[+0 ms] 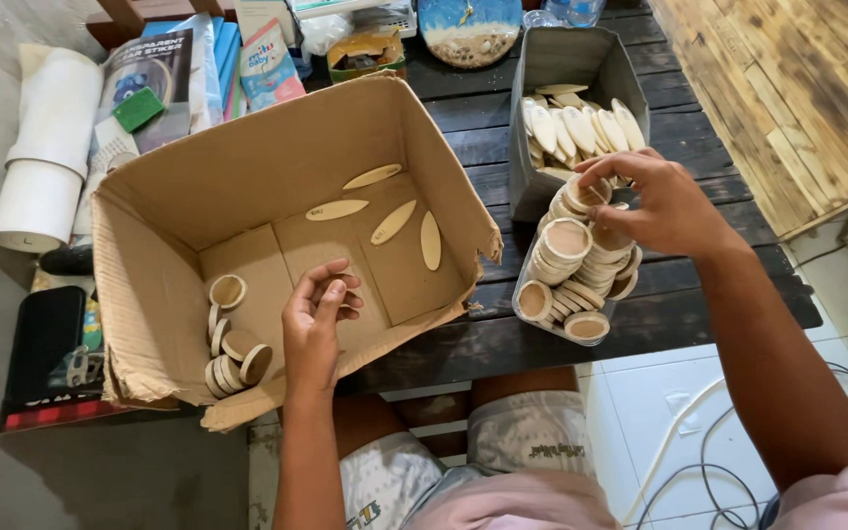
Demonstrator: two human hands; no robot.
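My left hand point(318, 324) hovers inside an open cardboard box point(149, 255), fingers curled around a small round wooden disc. Several round discs point(233, 344) lie in the box's near left corner, and several flat oval wooden pieces point(385, 211) lie toward its far side. My right hand point(655, 201) reaches over a clear plastic container point(571, 280) piled with round wooden discs, fingertips pinching one disc at the top of the pile. Behind it stands a grey bin point(581, 64) holding oval wooden pieces.
Everything sits on a dark wooden table point(699, 304). White paper rolls point(46, 147), sticker packs and a black case point(46, 339) lie to the left. A round painted plaque point(468, 29) is at the back. Cables point(718, 461) run over the white floor at the right.
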